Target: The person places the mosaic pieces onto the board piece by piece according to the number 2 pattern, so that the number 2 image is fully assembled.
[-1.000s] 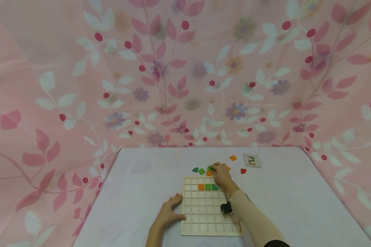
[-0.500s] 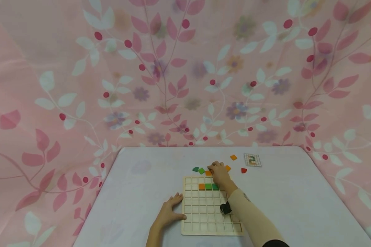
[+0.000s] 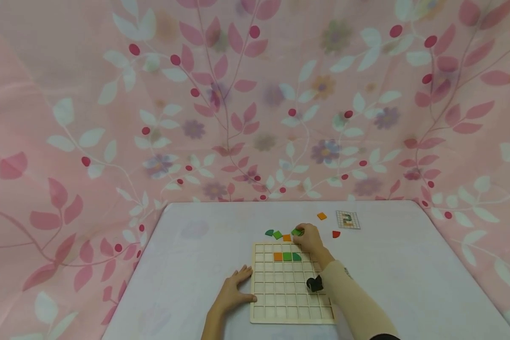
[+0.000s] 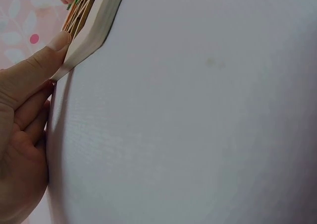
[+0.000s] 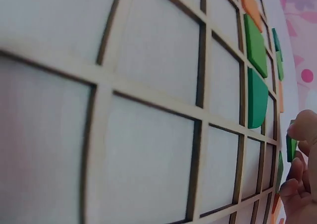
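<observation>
Beyond the far edge of the board, my right hand (image 3: pixel 309 238) pinches a green tile (image 3: pixel 296 232) between thumb and fingers; the right wrist view shows this green tile (image 5: pixel 291 145) raised on its edge. My left hand (image 3: pixel 233 293) lies at the left side of the wooden grid board (image 3: pixel 280 322), fingers extended. In the left wrist view its thumb (image 4: pixel 42 58) rests on the board's rim. An orange square (image 3: pixel 278 257), a light green square (image 3: pixel 287 256) and a dark green rounded piece (image 3: pixel 297 257) sit side by side in one row of the grid.
Left of the right hand lie a dark green rounded piece (image 3: pixel 269 233), a green square (image 3: pixel 278 234) and an orange square (image 3: pixel 286 238). Farther right are another orange square (image 3: pixel 321 216), a red rounded piece (image 3: pixel 336 234) and a small gridded pattern card (image 3: pixel 348 220).
My right hand has shifted slightly right with the green tile, which was partly, then fully, covered by the fingers earlier. An orange tile right of that hand is now hidden. My left hand stays put.
</observation>
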